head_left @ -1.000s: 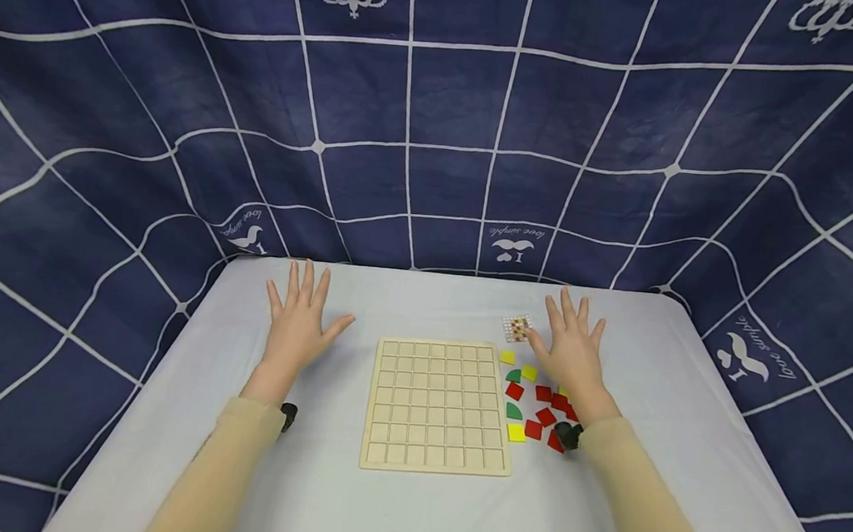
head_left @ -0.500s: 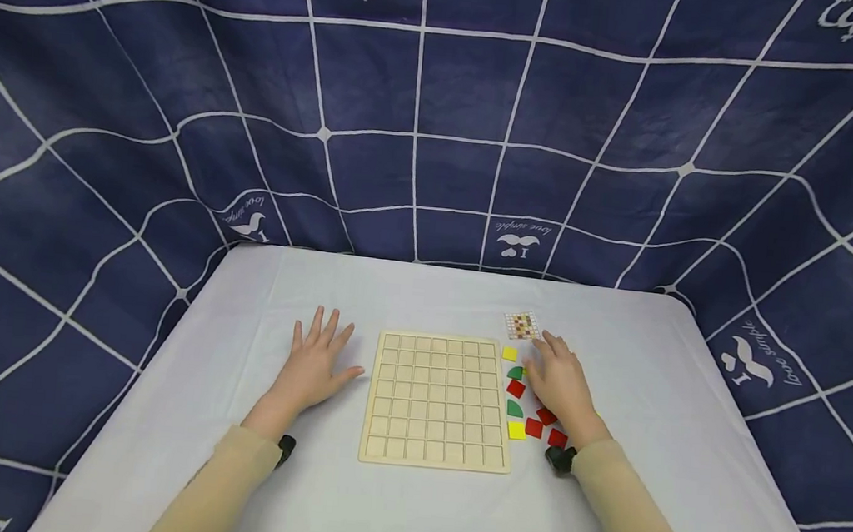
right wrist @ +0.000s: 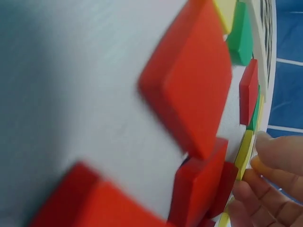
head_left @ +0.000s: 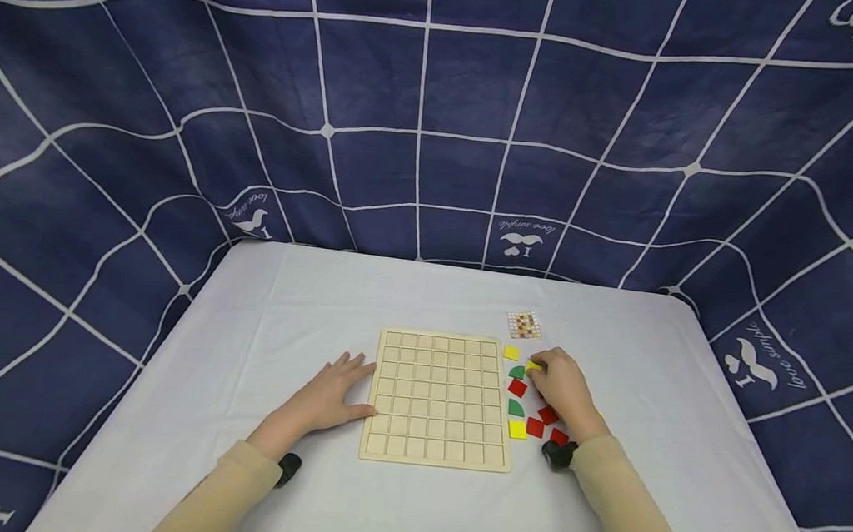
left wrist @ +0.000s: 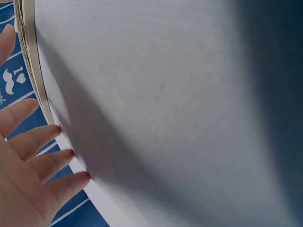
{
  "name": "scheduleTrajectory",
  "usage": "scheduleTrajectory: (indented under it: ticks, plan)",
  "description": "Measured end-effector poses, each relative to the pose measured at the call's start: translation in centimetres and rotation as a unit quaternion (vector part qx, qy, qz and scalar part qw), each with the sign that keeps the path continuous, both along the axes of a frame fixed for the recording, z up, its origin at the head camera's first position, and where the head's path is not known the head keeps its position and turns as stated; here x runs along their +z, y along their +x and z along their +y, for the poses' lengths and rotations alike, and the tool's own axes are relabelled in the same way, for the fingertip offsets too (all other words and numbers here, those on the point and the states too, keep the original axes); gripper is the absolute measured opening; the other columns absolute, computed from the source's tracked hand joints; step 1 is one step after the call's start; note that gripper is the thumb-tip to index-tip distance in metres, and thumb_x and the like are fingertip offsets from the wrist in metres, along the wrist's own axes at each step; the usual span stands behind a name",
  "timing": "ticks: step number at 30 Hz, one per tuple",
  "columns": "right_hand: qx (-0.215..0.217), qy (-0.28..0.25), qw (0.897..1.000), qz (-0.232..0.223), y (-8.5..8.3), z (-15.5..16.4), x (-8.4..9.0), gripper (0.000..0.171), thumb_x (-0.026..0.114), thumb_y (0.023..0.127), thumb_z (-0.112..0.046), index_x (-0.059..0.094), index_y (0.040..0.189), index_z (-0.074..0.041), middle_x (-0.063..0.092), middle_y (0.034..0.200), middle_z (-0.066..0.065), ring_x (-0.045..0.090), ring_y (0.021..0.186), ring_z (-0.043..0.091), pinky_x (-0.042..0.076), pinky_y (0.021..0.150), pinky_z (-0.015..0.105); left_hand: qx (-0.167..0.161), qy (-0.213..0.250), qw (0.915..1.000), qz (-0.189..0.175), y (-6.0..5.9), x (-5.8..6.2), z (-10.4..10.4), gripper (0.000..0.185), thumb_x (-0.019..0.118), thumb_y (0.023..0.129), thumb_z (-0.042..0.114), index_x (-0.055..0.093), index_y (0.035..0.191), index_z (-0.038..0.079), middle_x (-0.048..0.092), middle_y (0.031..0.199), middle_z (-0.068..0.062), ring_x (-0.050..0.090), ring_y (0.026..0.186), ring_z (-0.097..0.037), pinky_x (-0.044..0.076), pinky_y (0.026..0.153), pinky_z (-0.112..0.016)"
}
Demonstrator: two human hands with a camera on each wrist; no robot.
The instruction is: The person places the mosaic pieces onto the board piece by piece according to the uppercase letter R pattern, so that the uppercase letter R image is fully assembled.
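Observation:
The left hand (head_left: pixel 326 393) lies at the left edge of a square wooden grid board (head_left: pixel 435 463), fingers spread and thumb at the rim. In the left wrist view its fingers (left wrist: pixel 42 163) are spread beside the board's edge. Among the loose tiles right of the board, the right hand (head_left: pixel 565 390) pinches a yellow square tile (head_left: pixel 534 365) between thumb and curled fingers. In the right wrist view, its thumb (right wrist: pixel 279 151) is at that yellow tile's edge. Around it lie red square tiles (head_left: pixel 517 387), green quarter-round tiles (head_left: pixel 516 407) and more yellow squares (head_left: pixel 517 429). The palm covers some tiles.
A small card with a coloured grid pattern (head_left: pixel 525 325) lies beyond the tiles. A white cloth (head_left: pixel 407 515) covers the table. Dark blue curtains with white lines (head_left: pixel 449 176) hang around the back and sides.
The left hand has come down and toward the board's left edge. The right hand has lowered onto the tiles, its spread fingers now curled at a yellow square. The view has shifted slightly.

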State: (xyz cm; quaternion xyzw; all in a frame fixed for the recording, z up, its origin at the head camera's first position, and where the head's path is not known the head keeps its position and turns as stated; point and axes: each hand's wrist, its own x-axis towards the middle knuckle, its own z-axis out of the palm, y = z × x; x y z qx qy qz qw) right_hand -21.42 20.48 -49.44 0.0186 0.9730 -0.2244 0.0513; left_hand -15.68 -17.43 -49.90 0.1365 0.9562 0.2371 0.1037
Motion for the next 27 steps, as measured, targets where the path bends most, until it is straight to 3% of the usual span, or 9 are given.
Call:
scheduleTrajectory:
  ticks: [8, 16, 23, 27]
  plan:
    - [-0.034, -0.028, 0.999, -0.031, -0.2, -0.2, -0.1, 0.036, 0.071, 0.089, -0.013, 0.065, 0.121, 0.002, 0.057, 0.108, 0.019, 0.053, 0.09, 0.028, 0.055, 0.079, 0.035, -0.019, 0.015, 0.9995, -0.019, 0.3, 0.0, 0.3, 0.079, 0.08, 0.08, 0.037, 0.047, 0.145, 0.005, 0.032, 0.157, -0.023, 0.02, 0.149, -0.044, 0.02, 0.12, -0.06]
    - [-0.07, -0.095, 0.991, -0.067, -0.3, 0.2, 0.0, 0.03, 0.071, 0.088, -0.012, 0.063, 0.114, 0.002, 0.057, 0.098, 0.015, 0.054, 0.079, 0.023, 0.046, 0.061, 0.023, -0.023, 0.03, 0.9984, -0.043, 0.7, -0.1, 0.2, 0.086, 0.082, 0.079, 0.031, 0.041, 0.149, 0.004, 0.024, 0.161, -0.021, 0.015, 0.151, -0.041, 0.015, 0.122, -0.06]
    - [-0.097, -0.154, 0.983, -0.037, -0.3, -0.4, 0.6, 0.025, 0.07, 0.09, -0.015, 0.064, 0.111, -0.003, 0.062, 0.098, 0.013, 0.055, 0.081, 0.022, 0.045, 0.064, 0.022, -0.03, 0.051, 0.9963, -0.063, 1.0, -0.6, 0.1, 0.091, 0.082, 0.078, 0.029, 0.036, 0.151, 0.003, 0.02, 0.163, -0.019, 0.012, 0.152, -0.037, 0.011, 0.123, -0.056]
    - [-0.074, -0.197, 0.977, -0.019, -1.0, -2.3, 1.1, 0.023, 0.073, 0.088, -0.017, 0.068, 0.108, -0.005, 0.067, 0.096, 0.01, 0.06, 0.081, 0.019, 0.047, 0.066, 0.022, -0.03, 0.051, 0.9967, -0.055, 0.9, -0.6, 0.1, 0.09, 0.083, 0.077, 0.028, 0.037, 0.151, 0.003, 0.022, 0.162, -0.018, 0.012, 0.152, -0.037, 0.011, 0.123, -0.057]
